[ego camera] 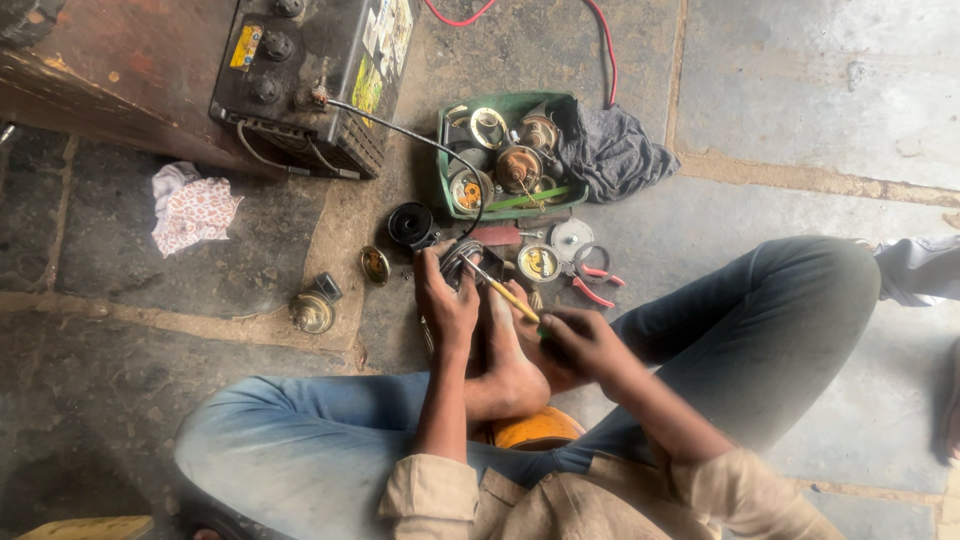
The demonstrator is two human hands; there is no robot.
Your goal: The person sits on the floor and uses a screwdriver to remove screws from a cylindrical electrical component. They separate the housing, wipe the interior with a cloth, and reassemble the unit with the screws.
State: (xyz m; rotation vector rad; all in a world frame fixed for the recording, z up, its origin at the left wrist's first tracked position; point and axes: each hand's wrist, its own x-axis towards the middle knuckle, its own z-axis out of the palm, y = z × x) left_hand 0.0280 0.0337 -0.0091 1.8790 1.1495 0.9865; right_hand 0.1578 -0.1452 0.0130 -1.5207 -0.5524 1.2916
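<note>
My left hand (445, 298) grips a small round metal part (462, 258) held upright against the stone floor, just in front of my bare foot (507, 365). My right hand (580, 343) is closed around the yellow-and-green handle of a screwdriver (503, 291), whose tip points into that metal part. Both forearms reach out over my crossed legs in blue jeans.
A green tray (447, 195) of round metal parts sits ahead, a dark rag (612, 152) beside it. Red-handled pliers (590, 281), a black round part (411, 223) and small discs lie nearby. A large black battery (310, 70) with cables stands at upper left; a patterned cloth (190, 210) lies left.
</note>
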